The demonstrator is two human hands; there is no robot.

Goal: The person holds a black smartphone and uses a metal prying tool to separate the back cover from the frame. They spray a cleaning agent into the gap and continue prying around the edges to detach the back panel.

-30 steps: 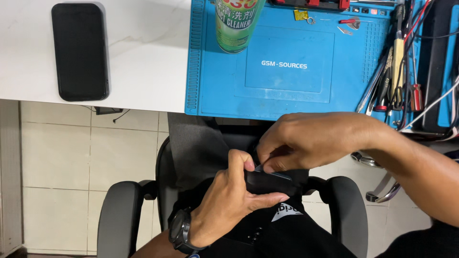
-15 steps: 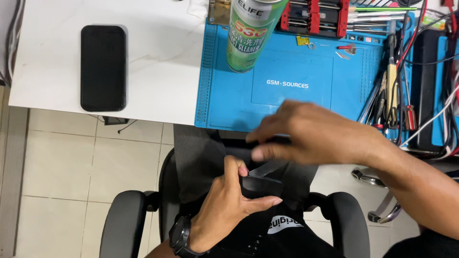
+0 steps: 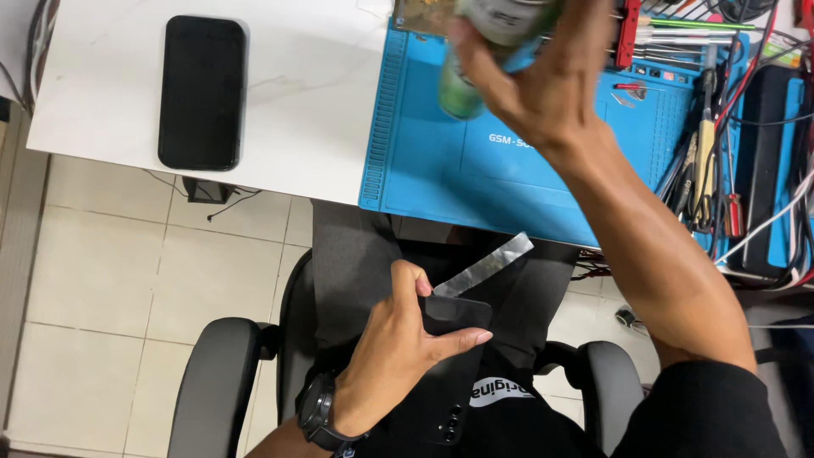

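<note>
Left hand (image 3: 398, 360) low over the lap, fingers wrapped on a black phone (image 3: 449, 373) held back-side up, a grey strip (image 3: 487, 265) sticking out past its top edge. Right hand (image 3: 543, 80) up over the blue mat (image 3: 424, 170), closed around a green spray can (image 3: 475, 51), blurred. Farther left on the white table (image 3: 314, 102), a second black phone (image 3: 202, 92) lies flat.
</note>
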